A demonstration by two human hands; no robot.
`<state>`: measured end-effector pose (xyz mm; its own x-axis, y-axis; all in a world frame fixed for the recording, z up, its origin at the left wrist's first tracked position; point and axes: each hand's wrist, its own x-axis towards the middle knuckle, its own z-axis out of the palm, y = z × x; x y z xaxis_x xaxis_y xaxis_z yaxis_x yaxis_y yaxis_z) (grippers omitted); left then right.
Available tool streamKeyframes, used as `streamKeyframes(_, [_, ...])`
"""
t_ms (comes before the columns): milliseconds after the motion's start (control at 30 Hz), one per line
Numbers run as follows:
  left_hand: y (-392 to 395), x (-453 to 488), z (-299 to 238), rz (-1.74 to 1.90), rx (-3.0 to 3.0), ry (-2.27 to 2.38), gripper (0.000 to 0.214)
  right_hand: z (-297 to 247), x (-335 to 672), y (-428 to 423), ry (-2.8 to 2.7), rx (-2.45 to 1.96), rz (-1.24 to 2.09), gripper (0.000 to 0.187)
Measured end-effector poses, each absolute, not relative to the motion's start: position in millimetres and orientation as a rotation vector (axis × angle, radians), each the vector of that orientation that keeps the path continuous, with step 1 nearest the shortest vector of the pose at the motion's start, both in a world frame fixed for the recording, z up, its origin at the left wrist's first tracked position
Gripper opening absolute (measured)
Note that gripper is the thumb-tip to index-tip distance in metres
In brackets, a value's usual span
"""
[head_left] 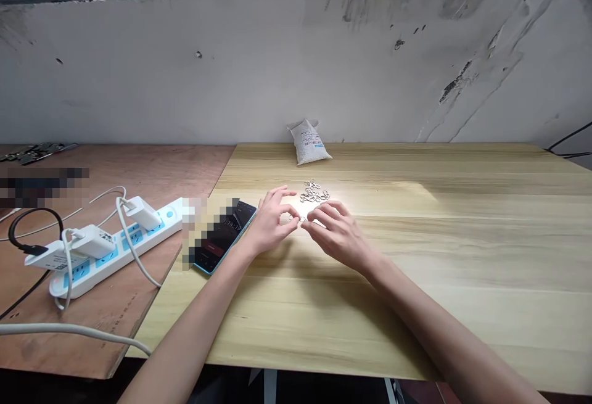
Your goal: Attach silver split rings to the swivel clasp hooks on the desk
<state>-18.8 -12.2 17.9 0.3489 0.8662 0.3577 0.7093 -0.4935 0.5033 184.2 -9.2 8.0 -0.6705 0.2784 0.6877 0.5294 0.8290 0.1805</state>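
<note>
Left hand and right hand are pinching, apparently, one small metal ring; ring pile is lying just beyond.

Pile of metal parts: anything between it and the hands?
Nothing visible. Only bare table lies between the pile of metal parts and the left hand and right hand, which pinch a small metal part just in front of it. The phone lies off to the left, the bag behind the pile.

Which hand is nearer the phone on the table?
Left. The left hand lies just right of the phone; the right hand is farther right, beyond the left one.
</note>
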Motion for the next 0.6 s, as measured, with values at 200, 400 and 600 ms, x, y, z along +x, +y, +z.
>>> streamKeyframes(200, [-12.4, -18.5, 13.5, 0.716, 2.488, 1.391, 0.008, 7.6, 176.6, -17.1, -2.36, -0.551, -0.465, 0.02])
streamKeyframes(400, [-8.1, -30.0, 16.6, 0.682, 2.561, 1.624, 0.011, 6.8, 181.1, -12.5, -2.545, -0.681, -0.282, 0.017])
streamKeyframes(600, [-7.0, -32.9, 15.8, 0.569, 2.629, 1.628, 0.013, 9.9, 208.8, 7.1, -2.535, -0.811, 0.218, 0.008])
